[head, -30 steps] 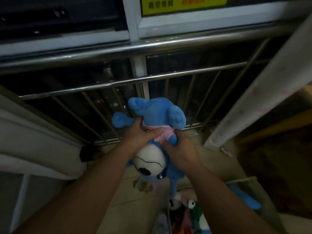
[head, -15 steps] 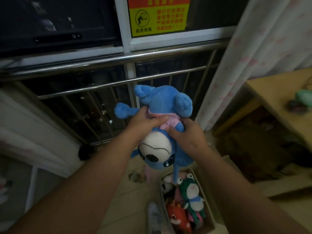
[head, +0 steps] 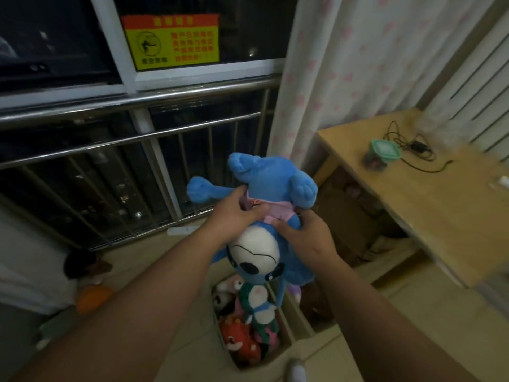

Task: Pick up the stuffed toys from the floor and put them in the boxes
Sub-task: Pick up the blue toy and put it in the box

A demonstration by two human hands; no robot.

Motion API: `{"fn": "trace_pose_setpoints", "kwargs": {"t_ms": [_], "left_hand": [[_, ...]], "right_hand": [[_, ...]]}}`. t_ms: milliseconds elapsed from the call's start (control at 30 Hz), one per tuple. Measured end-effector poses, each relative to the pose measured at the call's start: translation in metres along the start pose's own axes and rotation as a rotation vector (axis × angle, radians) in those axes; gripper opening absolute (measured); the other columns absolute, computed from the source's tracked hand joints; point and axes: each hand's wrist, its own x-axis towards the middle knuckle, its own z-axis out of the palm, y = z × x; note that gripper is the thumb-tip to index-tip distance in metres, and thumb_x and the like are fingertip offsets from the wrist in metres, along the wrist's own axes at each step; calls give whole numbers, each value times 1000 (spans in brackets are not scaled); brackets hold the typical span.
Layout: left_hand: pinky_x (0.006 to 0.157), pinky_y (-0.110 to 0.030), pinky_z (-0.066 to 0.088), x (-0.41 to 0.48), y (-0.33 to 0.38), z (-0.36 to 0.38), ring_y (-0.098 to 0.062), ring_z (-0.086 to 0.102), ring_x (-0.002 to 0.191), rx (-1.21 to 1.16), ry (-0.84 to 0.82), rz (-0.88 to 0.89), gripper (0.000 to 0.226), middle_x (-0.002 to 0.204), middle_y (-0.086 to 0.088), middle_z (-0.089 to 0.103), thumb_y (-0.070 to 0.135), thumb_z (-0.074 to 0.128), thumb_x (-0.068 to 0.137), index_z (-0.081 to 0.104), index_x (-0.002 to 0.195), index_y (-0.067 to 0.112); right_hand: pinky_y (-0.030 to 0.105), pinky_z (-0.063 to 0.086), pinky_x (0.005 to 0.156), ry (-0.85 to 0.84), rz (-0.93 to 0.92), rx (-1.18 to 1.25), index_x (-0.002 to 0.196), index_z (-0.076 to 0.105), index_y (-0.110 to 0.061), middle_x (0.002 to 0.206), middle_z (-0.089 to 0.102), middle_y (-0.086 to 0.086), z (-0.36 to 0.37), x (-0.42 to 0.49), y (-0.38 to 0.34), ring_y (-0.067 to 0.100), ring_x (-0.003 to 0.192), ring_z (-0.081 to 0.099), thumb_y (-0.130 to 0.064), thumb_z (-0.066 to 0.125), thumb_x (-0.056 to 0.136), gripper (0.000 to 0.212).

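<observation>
A big blue stuffed toy (head: 271,186) with a white face and a pink garment hangs upside down in front of me, head toward the floor. My left hand (head: 234,216) grips its body at the pink garment from the left. My right hand (head: 305,238) holds it from the right, fingers curled on the pink cloth. Directly below, a cardboard box (head: 289,329) on the floor holds several small stuffed toys, among them a green-and-white one (head: 257,304) and a red one (head: 238,340).
A steel railing (head: 132,133) and a window with a yellow warning sticker (head: 170,41) stand ahead. A flowered curtain (head: 338,64) hangs to the right. A wooden desk (head: 429,205) at right carries a green-lidded container (head: 382,153) and cables. An orange object (head: 93,296) lies at lower left.
My view has swung right and down, bringing the box and the desk into sight. Both hands kept their hold on the blue toy, which now hangs over the box.
</observation>
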Motion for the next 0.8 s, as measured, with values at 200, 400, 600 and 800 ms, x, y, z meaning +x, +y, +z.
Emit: {"fn": "trace_pose_setpoints", "kwargs": {"t_ms": [200, 400, 600, 800], "left_hand": [[85, -35, 52, 31, 29, 111, -3, 65, 94, -80, -58, 16, 35, 100, 15, 69, 45, 68, 75, 52, 103, 59], [83, -33, 54, 62, 24, 227, 2, 65, 93, -126, -92, -55, 39, 100, 23, 69, 56, 65, 67, 49, 100, 69], [83, -30, 51, 75, 13, 311, 1, 64, 96, -82, -165, -97, 35, 103, 17, 69, 33, 65, 83, 50, 106, 55], [64, -17, 47, 86, 9, 347, 3, 62, 82, 125, -105, -200, 28, 89, 20, 68, 44, 66, 77, 50, 96, 57]], "right_hand": [[14, 40, 59, 54, 2, -62, 105, 59, -31, 91, 65, -16, -98, 24, 60, -3, 80, 59, -59, 67, 73, 43], [17, 40, 60, 57, 99, -185, 111, 56, -36, 94, 61, -17, -179, 49, 137, -1, 81, 55, -61, 64, 74, 45], [27, 46, 64, 38, 209, -301, 105, 55, -34, 91, 62, -12, -234, 52, 194, 7, 80, 58, -59, 56, 83, 33], [22, 38, 53, -90, 314, -403, 95, 57, -32, 79, 58, -12, -265, 58, 224, 4, 70, 54, -50, 57, 84, 22]]}}
